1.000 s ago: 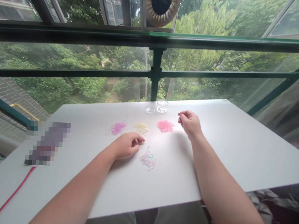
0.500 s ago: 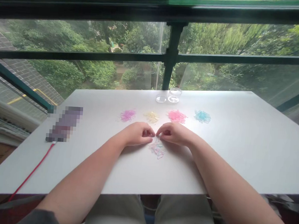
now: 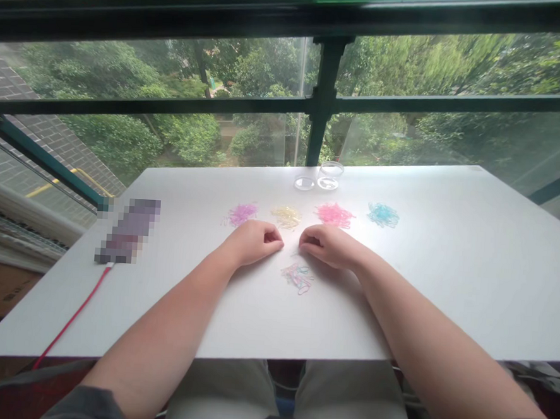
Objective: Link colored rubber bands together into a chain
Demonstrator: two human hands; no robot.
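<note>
My left hand [image 3: 258, 242] is closed in a pinch on the table, just in front of the pale yellow pile [image 3: 286, 217]. My right hand [image 3: 328, 245] is pinched too, a short gap away, nearest the pink pile [image 3: 335, 215]. Whatever either set of fingertips holds is too small to make out. Between and below the hands lies a mixed-colour heap [image 3: 297, 278] of thin loops that look like small elastic bands. A purple pile [image 3: 242, 214] of similar loops is beyond my left hand, and a blue one [image 3: 383, 214] lies to the right.
A clear round dish [image 3: 330, 177] and a clear lid [image 3: 304, 183] stand at the far edge of the white table [image 3: 446, 276]. On the left lies a blurred-out dark object [image 3: 129, 230] with a red cable [image 3: 74, 316]. Green railings [image 3: 323, 104] and glass rise behind.
My hands have drawn apart from their near-touching fingertips, opening a gap between them. The mixed heap now shows more fully below them. The view has shifted slightly.
</note>
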